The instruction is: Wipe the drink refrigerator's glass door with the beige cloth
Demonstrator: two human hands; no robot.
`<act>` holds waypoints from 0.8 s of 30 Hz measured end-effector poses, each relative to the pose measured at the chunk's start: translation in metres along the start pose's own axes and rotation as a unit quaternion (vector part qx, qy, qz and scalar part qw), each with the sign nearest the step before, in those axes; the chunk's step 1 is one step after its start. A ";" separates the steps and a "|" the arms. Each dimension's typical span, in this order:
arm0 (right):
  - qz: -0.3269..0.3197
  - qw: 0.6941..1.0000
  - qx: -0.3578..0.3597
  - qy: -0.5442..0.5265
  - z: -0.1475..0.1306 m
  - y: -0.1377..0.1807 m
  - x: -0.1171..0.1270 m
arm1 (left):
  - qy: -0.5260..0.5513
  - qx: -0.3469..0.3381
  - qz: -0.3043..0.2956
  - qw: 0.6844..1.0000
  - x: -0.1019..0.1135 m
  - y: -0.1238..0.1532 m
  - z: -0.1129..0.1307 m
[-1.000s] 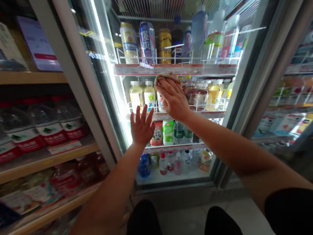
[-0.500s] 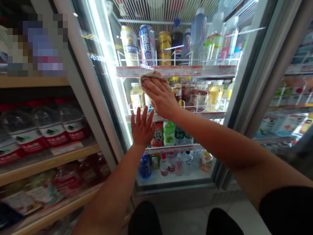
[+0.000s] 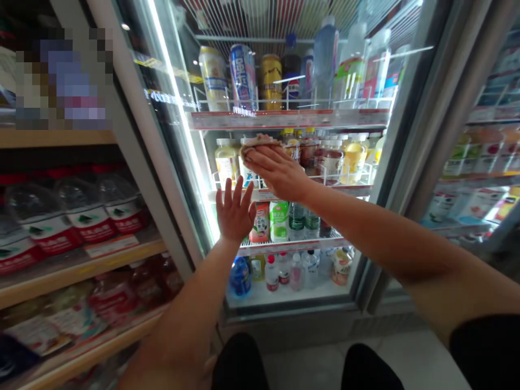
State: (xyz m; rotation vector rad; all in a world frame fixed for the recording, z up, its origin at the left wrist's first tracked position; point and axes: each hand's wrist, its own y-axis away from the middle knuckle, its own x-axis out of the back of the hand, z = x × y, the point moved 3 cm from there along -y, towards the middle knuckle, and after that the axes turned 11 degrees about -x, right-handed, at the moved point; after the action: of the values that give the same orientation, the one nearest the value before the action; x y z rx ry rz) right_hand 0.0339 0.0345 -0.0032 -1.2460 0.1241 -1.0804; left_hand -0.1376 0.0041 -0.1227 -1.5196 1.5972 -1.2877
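Note:
My left hand (image 3: 234,211) lies flat on the glass door (image 3: 361,179) of a lit drinks fridge, fingers spread and pointing up, holding nothing. My right hand (image 3: 276,172) presses a small pale cloth (image 3: 260,142) against the same glass, just above and to the right of the left hand; the fingers lie flat on the cloth, which shows only as a rim above the fingertips. Behind the glass, wire shelves hold cans (image 3: 244,70) on the upper row and bottles (image 3: 279,222) on the rows below.
A grey door frame (image 3: 134,135) borders the fridge on the left. Wooden shelves (image 3: 81,265) with large water bottles (image 3: 85,216) stand further left. A second fridge door (image 3: 479,162) is on the right. My knees (image 3: 239,360) show at the bottom over a pale floor.
My right hand has slid the cloth left across the glass, then a little down and right. The left hand has stayed flat in the same place.

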 end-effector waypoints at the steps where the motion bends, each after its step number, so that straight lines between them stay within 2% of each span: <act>1: 0.001 1.000 -0.003 -0.006 0.005 0.001 0.003 | -0.001 0.002 0.000 1.000 0.000 0.000 0.000; 5: 0.086 0.991 -0.098 -0.037 0.037 0.005 0.017 | 0.017 0.020 -0.007 1.000 -0.002 0.001 -0.002; 7: 0.111 0.986 -0.120 -0.034 0.044 0.017 0.019 | 0.021 0.022 -0.007 1.000 -0.002 0.001 -0.002; 9: 0.086 0.991 -0.102 -0.017 0.039 0.033 0.017 | 0.023 0.022 -0.005 0.999 -0.002 0.001 -0.002; 13: -0.022 1.000 -0.020 0.005 0.029 0.055 0.017 | 0.027 0.025 -0.005 0.999 -0.001 0.000 -0.002; 15: -0.016 0.999 -0.026 0.013 0.036 0.055 0.022 | 0.031 0.026 -0.009 0.999 -0.001 0.000 -0.003; 18: 0.054 0.994 -0.097 0.016 0.052 0.058 0.029 | 0.041 0.029 -0.015 0.999 -0.002 0.000 -0.003; 20: 0.078 0.989 -0.129 0.012 0.055 0.069 0.027 | 0.044 0.028 -0.012 0.999 -0.002 0.000 -0.003; 24: 0.022 0.996 -0.081 0.011 0.049 0.094 0.018 | 0.045 0.028 -0.008 0.999 -0.003 0.001 -0.004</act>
State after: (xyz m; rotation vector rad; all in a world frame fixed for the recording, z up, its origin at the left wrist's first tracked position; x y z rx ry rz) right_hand 0.1292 0.0486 -0.0516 -1.3711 0.2583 -1.0621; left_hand -0.1409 0.0080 -0.1232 -1.4606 1.5943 -1.4166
